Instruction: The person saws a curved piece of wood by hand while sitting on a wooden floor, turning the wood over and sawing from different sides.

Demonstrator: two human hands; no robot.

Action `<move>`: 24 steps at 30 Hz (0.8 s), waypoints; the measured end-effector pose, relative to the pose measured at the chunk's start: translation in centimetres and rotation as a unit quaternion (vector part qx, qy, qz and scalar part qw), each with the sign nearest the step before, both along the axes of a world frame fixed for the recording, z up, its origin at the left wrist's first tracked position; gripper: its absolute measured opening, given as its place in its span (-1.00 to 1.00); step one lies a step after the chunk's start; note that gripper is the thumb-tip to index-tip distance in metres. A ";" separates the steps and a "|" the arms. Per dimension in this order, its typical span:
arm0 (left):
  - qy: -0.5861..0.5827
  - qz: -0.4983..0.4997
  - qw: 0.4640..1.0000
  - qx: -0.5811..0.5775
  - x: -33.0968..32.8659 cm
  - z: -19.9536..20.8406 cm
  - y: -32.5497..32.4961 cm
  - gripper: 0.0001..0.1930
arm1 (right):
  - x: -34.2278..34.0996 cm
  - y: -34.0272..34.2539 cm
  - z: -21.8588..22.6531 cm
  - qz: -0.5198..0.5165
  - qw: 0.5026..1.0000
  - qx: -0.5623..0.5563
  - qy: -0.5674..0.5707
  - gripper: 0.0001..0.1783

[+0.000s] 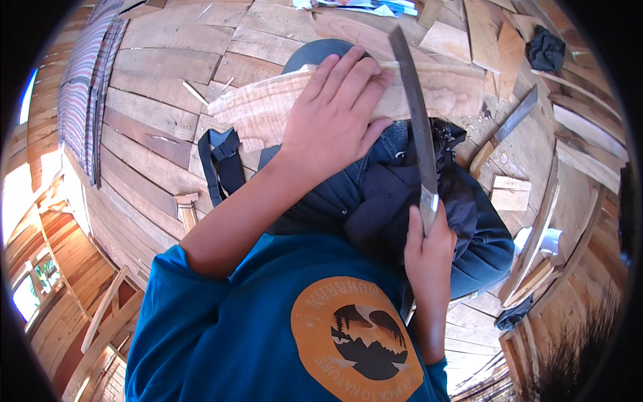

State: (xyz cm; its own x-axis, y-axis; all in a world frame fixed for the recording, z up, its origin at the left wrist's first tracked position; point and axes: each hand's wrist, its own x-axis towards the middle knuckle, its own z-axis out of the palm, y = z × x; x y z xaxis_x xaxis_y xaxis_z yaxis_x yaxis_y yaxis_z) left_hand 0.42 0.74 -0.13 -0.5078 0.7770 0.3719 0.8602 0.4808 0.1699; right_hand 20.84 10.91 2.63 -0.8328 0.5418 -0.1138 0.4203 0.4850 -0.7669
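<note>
A pale, rough-edged wooden board (251,110) lies crosswise over my knees. My left hand (335,110) rests flat on its middle, fingers stretched toward the far edge and thumb held apart. In my right hand (432,244), near my right thigh, is the handle of a machete (416,114). Its long dark blade points up and away, passing in front of the board's right part in the view. I cannot tell whether blade and wood touch. The handle is mostly hidden by my fingers. Dark cloth (388,201) is bunched on my lap.
A second machete (512,120) with a wooden handle lies on the plank floor (157,77) at the right. Wood offcuts (510,193) and boards (445,41) lie around it. A black strap (226,164) is beside my left leg; striped cloth (87,87) hangs at far left.
</note>
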 end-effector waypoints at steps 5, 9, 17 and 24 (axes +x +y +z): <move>-0.002 0.011 1.000 -0.011 0.3 -0.2 0.0 -0.49 | -5.4 1.5 -0.7 0.037 0.999 0.010 -0.014 -0.77; -0.013 0.003 1.000 -0.005 0.4 -0.2 -0.3 -0.47 | -2.3 0.8 0.2 0.018 1.000 0.004 -0.023 -0.76; 0.002 -0.006 1.000 -0.005 -0.3 -0.1 -0.1 -0.46 | -4.3 2.0 -0.1 0.032 0.999 0.005 -0.017 -0.80; -0.012 -0.001 1.000 0.015 0.3 -0.4 -0.1 -0.47 | -4.9 1.6 0.5 0.034 0.998 0.005 -0.057 -0.81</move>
State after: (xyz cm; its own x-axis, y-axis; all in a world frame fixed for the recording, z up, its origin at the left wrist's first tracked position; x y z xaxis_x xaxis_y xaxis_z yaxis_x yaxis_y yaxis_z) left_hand 0.67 0.62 -0.53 -0.5147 0.7668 0.3836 0.8570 0.4731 0.2043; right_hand 15.94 12.51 3.13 -0.8497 0.4861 -0.2045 0.4702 0.5227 -0.7112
